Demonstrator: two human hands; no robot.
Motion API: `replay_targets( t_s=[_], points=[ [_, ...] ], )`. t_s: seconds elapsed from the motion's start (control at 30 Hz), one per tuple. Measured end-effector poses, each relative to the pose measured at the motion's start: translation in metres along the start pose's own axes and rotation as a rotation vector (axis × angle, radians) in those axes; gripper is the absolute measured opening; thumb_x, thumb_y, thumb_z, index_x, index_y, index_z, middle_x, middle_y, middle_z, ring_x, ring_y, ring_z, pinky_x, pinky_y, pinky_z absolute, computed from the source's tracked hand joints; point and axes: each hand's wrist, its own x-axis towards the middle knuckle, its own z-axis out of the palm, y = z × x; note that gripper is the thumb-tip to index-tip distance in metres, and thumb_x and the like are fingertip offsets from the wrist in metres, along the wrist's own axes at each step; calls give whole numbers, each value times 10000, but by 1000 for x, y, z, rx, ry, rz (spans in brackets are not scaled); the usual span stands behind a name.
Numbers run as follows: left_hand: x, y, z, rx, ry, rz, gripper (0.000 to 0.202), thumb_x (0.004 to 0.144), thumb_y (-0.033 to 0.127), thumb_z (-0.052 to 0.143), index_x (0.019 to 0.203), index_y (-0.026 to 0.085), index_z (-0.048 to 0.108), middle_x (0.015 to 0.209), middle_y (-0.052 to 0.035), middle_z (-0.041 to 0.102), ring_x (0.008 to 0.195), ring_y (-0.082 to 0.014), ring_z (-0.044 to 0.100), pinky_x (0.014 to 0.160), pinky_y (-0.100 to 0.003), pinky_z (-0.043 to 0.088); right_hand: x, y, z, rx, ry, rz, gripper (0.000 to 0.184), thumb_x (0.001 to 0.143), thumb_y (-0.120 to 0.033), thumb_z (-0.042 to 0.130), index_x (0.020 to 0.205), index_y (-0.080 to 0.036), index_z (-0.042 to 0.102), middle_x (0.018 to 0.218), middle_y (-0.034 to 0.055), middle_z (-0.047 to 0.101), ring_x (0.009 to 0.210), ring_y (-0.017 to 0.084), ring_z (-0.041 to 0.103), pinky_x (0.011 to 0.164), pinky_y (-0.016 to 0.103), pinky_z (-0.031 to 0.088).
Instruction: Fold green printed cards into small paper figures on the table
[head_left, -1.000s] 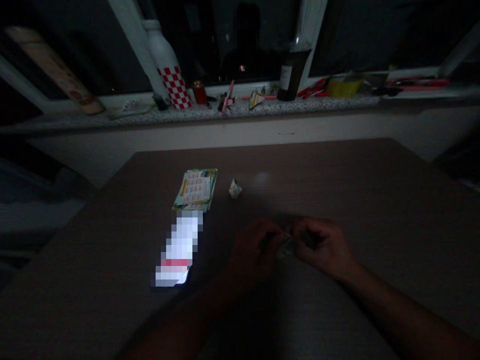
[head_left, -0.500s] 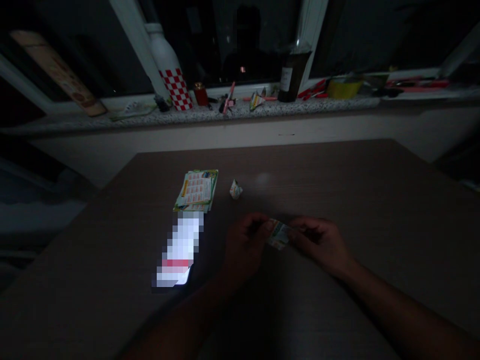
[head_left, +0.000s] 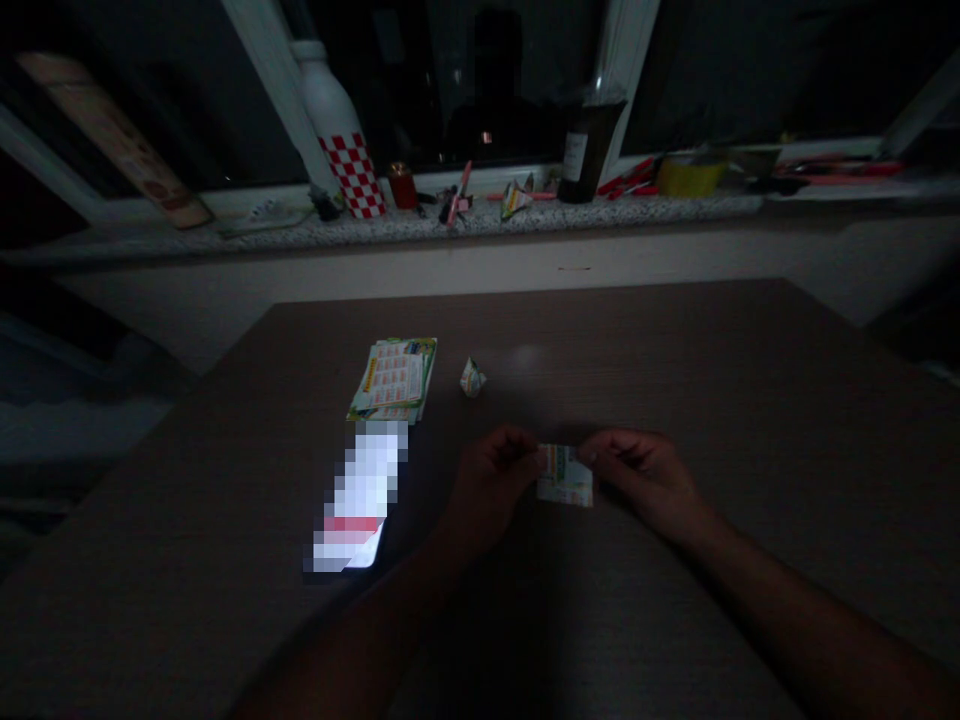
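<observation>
A small printed paper square [head_left: 564, 476] is held above the dark table [head_left: 750, 400] between both hands. My left hand [head_left: 491, 485] pinches its left top corner and my right hand [head_left: 641, 480] pinches its right top corner. The paper's printed face is turned toward me. A little way behind the hands lies a small folded paper piece [head_left: 472, 378]. Left of that sits a stack of printed paper sheets [head_left: 393, 380].
A lit phone [head_left: 360, 497] lies on the table left of my left hand. The windowsill [head_left: 450, 225] behind carries a checkered bottle [head_left: 339, 135], a dark bottle [head_left: 589, 135], a small red can [head_left: 402, 185], a folded paper piece [head_left: 513, 198] and other small items.
The paper was crumpled between my hands a second ago. It has since been drawn open and turned so its flat printed face shows. The hands moved slightly apart.
</observation>
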Motion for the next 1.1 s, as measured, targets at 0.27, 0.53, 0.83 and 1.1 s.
replay_targets(
  t_s=[0.27, 0.53, 0.83, 1.1],
  points=[
    [-3, -2, -11, 997, -153, 192, 131, 772, 310, 573, 745, 184, 591, 672, -10, 597, 592, -147, 528, 533, -248, 332, 14, 22, -8, -556, -101, -234, 165, 846, -302, 579, 778, -190, 680, 760, 37, 684, 755, 176, 609, 723, 322, 461],
    [-4, 4, -10, 994, -338, 491, 160, 770, 202, 581, 927, 173, 574, 1012, -71, 590, 963, -204, 533, 829, -304, 427, 15, 13, -28, -662, -208, -353, 174, 836, -123, 517, 910, -193, 658, 870, 58, 684, 838, 185, 617, 778, 340, 459],
    [1, -1, -5, 1154, -474, 530, 161, 808, 236, 584, 957, 177, 606, 981, -63, 606, 951, -213, 531, 861, -349, 410, 10, 4, -34, -717, -428, -384, 242, 666, -33, 633, 838, -200, 659, 844, 23, 665, 842, 183, 596, 803, 340, 419],
    [3, 8, -19, 1316, -442, 503, 168, 873, 264, 517, 953, 183, 642, 948, -49, 607, 922, -196, 537, 842, -335, 411, 13, 11, -26, -784, -420, -378, 194, 775, -165, 652, 963, -211, 668, 964, 45, 639, 962, 198, 563, 891, 364, 367]
  ],
)
